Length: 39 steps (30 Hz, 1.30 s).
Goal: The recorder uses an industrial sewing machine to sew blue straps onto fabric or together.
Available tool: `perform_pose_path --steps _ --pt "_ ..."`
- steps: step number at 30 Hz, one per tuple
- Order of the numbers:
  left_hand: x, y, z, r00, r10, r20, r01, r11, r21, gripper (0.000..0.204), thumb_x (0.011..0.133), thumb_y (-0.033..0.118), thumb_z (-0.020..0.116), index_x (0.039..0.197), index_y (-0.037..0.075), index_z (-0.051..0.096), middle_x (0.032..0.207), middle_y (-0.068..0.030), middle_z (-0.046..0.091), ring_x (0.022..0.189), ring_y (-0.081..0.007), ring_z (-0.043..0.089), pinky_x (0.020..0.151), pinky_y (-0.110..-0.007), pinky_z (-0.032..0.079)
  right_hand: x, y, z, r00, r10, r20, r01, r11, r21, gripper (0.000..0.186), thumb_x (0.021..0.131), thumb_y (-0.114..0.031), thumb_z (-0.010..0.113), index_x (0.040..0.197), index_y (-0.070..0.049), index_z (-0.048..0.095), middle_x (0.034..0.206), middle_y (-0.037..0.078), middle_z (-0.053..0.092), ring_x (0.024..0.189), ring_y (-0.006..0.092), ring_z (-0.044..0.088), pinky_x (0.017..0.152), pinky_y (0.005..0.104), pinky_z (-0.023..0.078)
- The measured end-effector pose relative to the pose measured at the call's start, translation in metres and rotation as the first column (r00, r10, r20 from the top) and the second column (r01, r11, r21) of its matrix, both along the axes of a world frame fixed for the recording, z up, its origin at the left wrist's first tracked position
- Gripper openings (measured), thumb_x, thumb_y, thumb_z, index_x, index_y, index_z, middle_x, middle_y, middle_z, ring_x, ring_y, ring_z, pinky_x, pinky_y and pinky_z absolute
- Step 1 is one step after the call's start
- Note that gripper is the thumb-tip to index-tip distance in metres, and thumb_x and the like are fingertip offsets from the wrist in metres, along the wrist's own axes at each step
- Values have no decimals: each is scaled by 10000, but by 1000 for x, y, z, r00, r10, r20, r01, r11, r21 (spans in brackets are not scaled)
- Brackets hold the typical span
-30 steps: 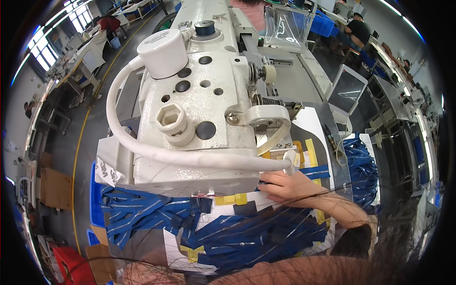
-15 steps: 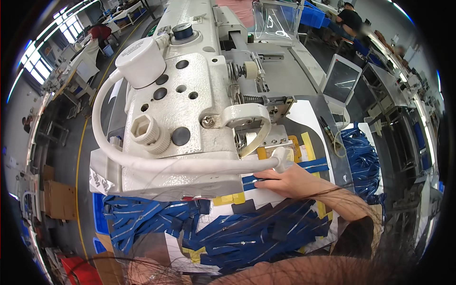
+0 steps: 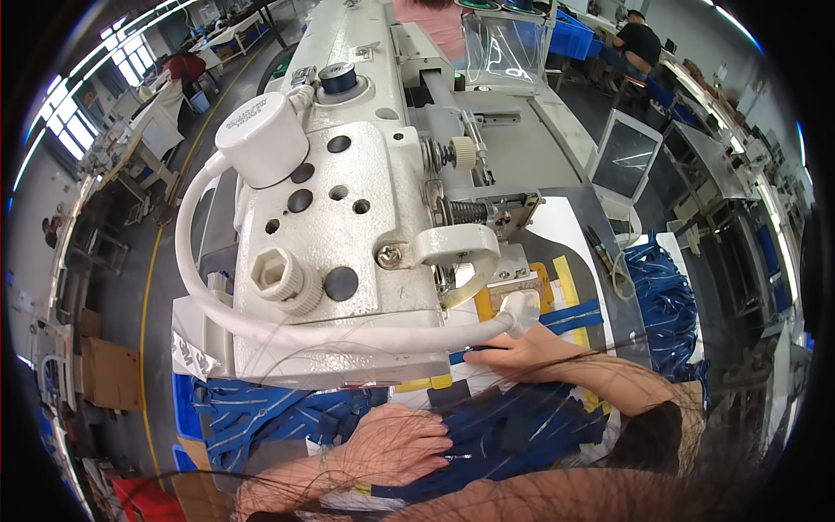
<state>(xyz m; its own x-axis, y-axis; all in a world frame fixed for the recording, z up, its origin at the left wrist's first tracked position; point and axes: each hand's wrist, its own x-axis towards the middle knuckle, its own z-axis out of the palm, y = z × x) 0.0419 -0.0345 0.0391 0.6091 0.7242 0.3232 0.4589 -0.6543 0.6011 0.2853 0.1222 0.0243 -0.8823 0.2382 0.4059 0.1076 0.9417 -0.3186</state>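
Observation:
A strip of blue zipper [image 3: 574, 317] lies across the work plate under the head of a white sewing machine [image 3: 348, 226]. My right hand [image 3: 526, 352] is closed at this strip, thumb and fingers bent over it beside the machine head. A small dark piece shows at its fingertips, too small to name. My left hand [image 3: 396, 445] rests over the near pile of blue zippers [image 3: 513, 426], its fingers stretched out and slightly apart, apparently with nothing gripped. A yellow-orange frame [image 3: 541, 283] and a yellow strip [image 3: 567, 280] lie beside the machine's needle area, which the head partly hides.
More blue zippers [image 3: 270, 413] lie at the left, over a blue bin [image 3: 187, 409]. Another zipper bundle [image 3: 661, 291] hangs at the right. A white hose [image 3: 383, 335] crosses the machine's front. A screen [image 3: 626, 157] stands at the back right; people sit farther off.
My left hand has come in from the lower left over the zipper pile. The right hand stays near the machine head, its fingers more bent. The view has shifted slightly.

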Motion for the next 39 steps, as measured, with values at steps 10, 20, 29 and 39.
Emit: perform_pose_path --steps 10,20,29,39 --pt "4 17 -19 921 101 -376 3 964 266 598 819 476 622 1181 5 554 1215 -177 563 1164 -298 531 907 -349 437 -3 5 -7 1000 9 -4 -9 998 -62 266 704 -75 668 966 -117 645 939 61 623 885 296 606 761 422 489" --pt "-3 19 -35 934 83 -348 -15 981 194 648 808 496 617 1188 -23 541 1208 -203 555 1144 -317 532 929 -363 440 0 8 -8 1000 19 4 -19 996 -92 294 704 -74 657 994 -115 629 968 87 617 888 317 607 754 419 497" --pt "-3 22 -40 930 82 -358 -12 981 193 647 815 495 608 1186 -31 538 1211 -209 551 1151 -319 526 940 -370 433 -1 7 -11 1000 16 -9 -16 995 -101 255 704 -68 643 958 -93 636 950 85 622 872 317 609 746 423 497" --pt "-3 22 -47 926 86 -366 -18 983 184 647 824 493 598 1184 -40 536 1214 -216 546 1159 -321 518 953 -377 425 -2 5 -9 1000 16 -9 -17 994 -112 221 716 -69 628 936 -83 637 945 88 631 859 313 614 738 426 495"
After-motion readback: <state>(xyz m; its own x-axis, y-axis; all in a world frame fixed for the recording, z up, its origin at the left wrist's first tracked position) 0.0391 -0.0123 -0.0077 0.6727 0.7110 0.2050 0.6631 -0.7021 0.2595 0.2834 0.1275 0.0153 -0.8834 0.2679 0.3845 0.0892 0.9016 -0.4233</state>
